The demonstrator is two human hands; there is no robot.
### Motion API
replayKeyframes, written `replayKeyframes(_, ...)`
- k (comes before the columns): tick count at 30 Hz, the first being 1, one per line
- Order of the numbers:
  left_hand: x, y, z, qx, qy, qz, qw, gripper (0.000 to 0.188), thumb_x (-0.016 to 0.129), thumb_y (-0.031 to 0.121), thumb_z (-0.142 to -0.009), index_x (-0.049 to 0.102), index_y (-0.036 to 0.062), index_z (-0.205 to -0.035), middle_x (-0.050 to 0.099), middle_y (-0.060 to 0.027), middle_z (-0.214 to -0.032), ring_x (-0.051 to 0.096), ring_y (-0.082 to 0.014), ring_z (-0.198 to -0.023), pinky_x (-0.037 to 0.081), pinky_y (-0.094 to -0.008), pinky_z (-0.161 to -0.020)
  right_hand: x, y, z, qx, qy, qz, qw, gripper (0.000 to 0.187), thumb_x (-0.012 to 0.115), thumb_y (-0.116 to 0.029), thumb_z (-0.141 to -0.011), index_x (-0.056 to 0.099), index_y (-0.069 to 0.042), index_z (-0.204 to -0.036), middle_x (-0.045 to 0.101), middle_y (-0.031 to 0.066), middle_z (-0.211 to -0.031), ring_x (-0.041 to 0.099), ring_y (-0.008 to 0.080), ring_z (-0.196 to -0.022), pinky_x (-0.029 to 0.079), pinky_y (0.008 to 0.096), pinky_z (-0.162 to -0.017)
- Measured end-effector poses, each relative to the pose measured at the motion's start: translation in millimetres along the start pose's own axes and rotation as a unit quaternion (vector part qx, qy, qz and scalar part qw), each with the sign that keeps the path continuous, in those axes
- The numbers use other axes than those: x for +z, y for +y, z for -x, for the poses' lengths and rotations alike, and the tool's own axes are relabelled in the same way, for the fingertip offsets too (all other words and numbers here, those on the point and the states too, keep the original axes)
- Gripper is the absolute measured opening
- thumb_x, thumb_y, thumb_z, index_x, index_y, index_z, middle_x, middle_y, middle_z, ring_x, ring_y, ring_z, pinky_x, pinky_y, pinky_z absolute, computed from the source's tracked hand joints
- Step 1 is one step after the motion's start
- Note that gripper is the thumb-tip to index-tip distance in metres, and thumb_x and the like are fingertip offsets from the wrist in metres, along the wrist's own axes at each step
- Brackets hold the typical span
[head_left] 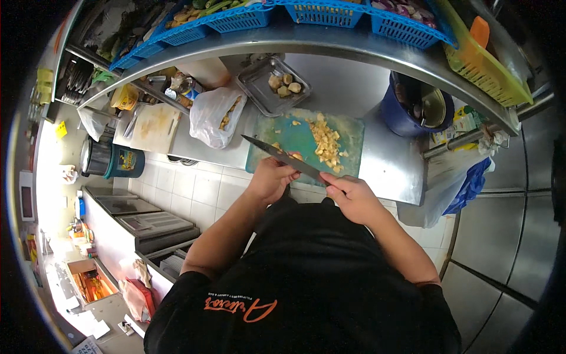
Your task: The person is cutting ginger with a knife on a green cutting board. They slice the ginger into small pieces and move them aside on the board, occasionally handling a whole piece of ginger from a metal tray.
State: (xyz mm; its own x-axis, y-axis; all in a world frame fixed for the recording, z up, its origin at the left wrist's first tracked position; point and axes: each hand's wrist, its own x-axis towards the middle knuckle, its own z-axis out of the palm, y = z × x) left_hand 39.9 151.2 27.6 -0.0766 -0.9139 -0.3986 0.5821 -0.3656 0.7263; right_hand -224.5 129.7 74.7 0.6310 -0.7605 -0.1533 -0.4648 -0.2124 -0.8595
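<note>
Narrow kitchen, white tiled floor (203, 190), stainless steel counter (392, 168) under a curved-looking steel shelf edge (354, 48). Shelf carries blue plastic lattice baskets (324, 16) of produce, plus a yellow-green plastic basket (486, 74) at right.

On the counter, in front of the person: worn green rectangular cutting board (355, 135). Small pale-yellow chopped pieces (327, 144) lie heaped on its right half, a few scattered farther left. Long grey-bladed kitchen knife (274, 153) is above the board's near part, slanting, tip to the far left, handle end to the near right.

Right hand (355, 197): closed around the knife handle, thumb up near the blade's base. Left hand (272, 182): fingers curled, fingertips close to the near side of the blade; whether they touch it or grip a piece, cannot tell.

Behind the board, rectangular metal tray (257, 87) with several roundish tan chunks (284, 86) at its right side. Left of the board, translucent white plastic bag (213, 121), contents partly showing at the opening; farther left, stained white cutting board (154, 130). Right side of counter: deep dark-blue round bucket (398, 109) holding a metal vessel.
</note>
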Motion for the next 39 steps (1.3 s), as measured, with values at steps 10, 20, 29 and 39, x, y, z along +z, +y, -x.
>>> replayKeyframes(10,-14,-1,4,0.007,0.011,0.018,1.0,0.034,0.065,0.0,-0.093,0.059,0.0023,-0.126,0.068,-0.0132,-0.117,0.067,-0.0242,-0.106,0.053,-0.0344,-0.09,5,43,15,0.07,0.047,-0.087,0.993,0.039,0.058,-0.024,-0.101,0.061,-0.011,-0.138,0.069,0.0214,-0.119,0.069,0.0329,-0.108,0.05,0.0367,-0.096)
replayKeyframes(20,6,3,6,0.053,0.047,-0.002,0.997,0.035,0.064,-0.005,-0.092,0.057,-0.0017,-0.126,0.066,-0.0113,-0.113,0.063,-0.0195,-0.098,0.051,-0.0341,-0.087,1,3,-2,-0.037,0.009,-0.018,0.999,0.039,0.059,-0.023,-0.101,0.062,-0.009,-0.137,0.07,0.0165,-0.103,0.067,0.0301,-0.094,0.051,0.0354,-0.089)
replayKeyframes(29,-4,6,12,0.013,0.01,0.042,0.999,0.033,0.063,-0.002,-0.094,0.057,0.0014,-0.127,0.066,-0.0115,-0.112,0.066,-0.0226,-0.099,0.054,-0.0305,-0.085,9,60,-1,0.066,0.015,-0.037,0.997,0.039,0.057,-0.028,-0.102,0.061,-0.016,-0.138,0.07,0.0185,-0.12,0.068,0.032,-0.105,0.051,0.0379,-0.095)
replayKeyframes(39,-2,-1,3,0.056,0.002,0.013,0.998,0.03,0.066,0.0,-0.093,0.059,0.0034,-0.122,0.067,-0.0098,-0.107,0.066,-0.0221,-0.101,0.053,-0.0324,-0.087,0,2,-1,-0.018,0.008,-0.042,0.999,0.037,0.06,-0.026,-0.101,0.063,-0.015,-0.136,0.071,0.017,-0.118,0.07,0.0293,-0.1,0.052,0.0358,-0.093)
